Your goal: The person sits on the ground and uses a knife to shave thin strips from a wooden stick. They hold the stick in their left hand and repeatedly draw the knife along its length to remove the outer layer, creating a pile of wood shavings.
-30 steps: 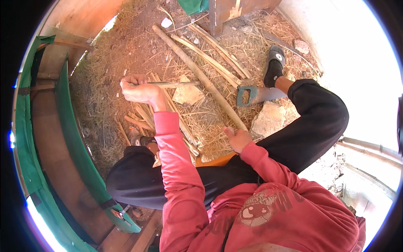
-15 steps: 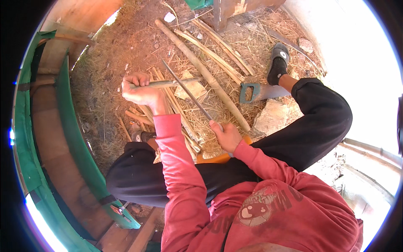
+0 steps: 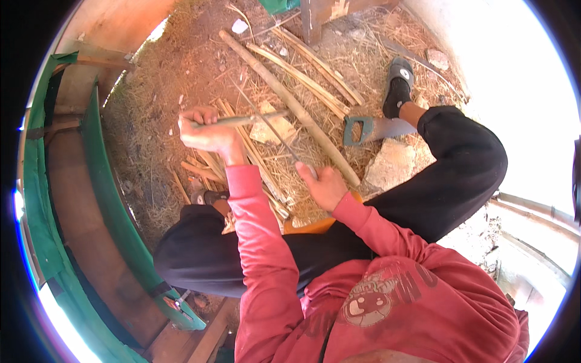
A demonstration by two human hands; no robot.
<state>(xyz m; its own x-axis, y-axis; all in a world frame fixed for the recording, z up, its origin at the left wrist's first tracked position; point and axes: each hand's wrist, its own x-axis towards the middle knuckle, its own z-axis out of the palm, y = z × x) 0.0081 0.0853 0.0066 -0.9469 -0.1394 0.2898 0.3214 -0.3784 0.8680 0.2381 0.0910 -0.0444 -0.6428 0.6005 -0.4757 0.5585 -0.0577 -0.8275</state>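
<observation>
The person's hands are apart. The left hand is closed around one end of a short stick, which lies nearly level above the ground, its free end pointing right. The right hand, lower and nearer the lap, grips a long, thin blade that slants up and to the left across the stick; whether the two touch cannot be told.

Beneath the stick, a flat yellowish stone lies on the straw-strewn ground, with split strips just left of it. A long round pole runs diagonally to its right, and more pale strips lie beyond the pole. A saw with a teal handle rests near the right foot, above a larger stone. Something orange shows by the lap.
</observation>
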